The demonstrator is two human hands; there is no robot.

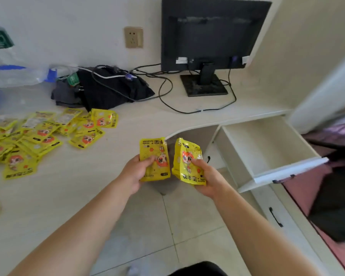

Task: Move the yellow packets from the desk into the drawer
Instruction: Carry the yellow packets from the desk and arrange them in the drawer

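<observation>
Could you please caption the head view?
Left hand and right hand hold yellow packets by the open drawer; more lie on the desk.

Top of the monitor [211, 32]: cut off by the upper edge.
Plastic bag [6, 72], far left of the monitor: blurred, cut by the left edge.
Packet pile [28, 136], below-left of the monitor: runs off the left edge, small print unreadable.
Dark shape [337, 206], below-right of the monitor: blurred, unidentifiable.

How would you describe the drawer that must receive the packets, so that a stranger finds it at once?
Find the black flat computer monitor on the pale desk, then follow the desk to its right end. Under the desktop there, the white drawer is pulled out, its inside showing, unlike the closed drawer with a black handle lower down.
</observation>
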